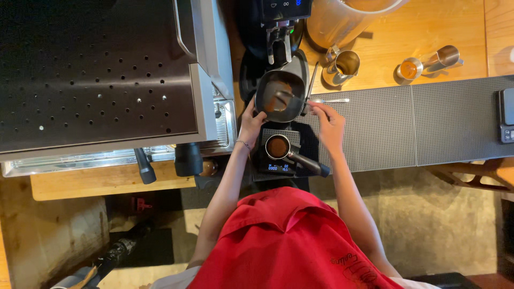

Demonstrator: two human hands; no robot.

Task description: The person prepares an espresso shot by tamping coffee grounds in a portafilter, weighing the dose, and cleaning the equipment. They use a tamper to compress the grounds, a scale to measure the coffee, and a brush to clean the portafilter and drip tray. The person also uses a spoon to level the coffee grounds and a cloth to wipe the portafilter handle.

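Red apron [289,241] nearest, below both forearms. Left hand [251,120], fingers clamped on rim of dark grounds tray [279,96], tilted beneath grinder chute [279,40]. Right hand [327,120], fingers pinched on spoon [326,100] beside tray. Below, portafilter [278,146] resting on scale [278,167]. Espresso machine [101,69] crowding left; milk pitcher [342,67] behind on desk [385,48].

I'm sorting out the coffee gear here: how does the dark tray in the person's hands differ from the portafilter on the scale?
The dark rounded-square metal tray is held up by the left hand and the right hand; the round black-handled portafilter rests on the small black digital scale. The tray is wider and handleless, and its grounds are scattered, while the portafilter's basket looks evenly filled. Both hold brown coffee grounds.
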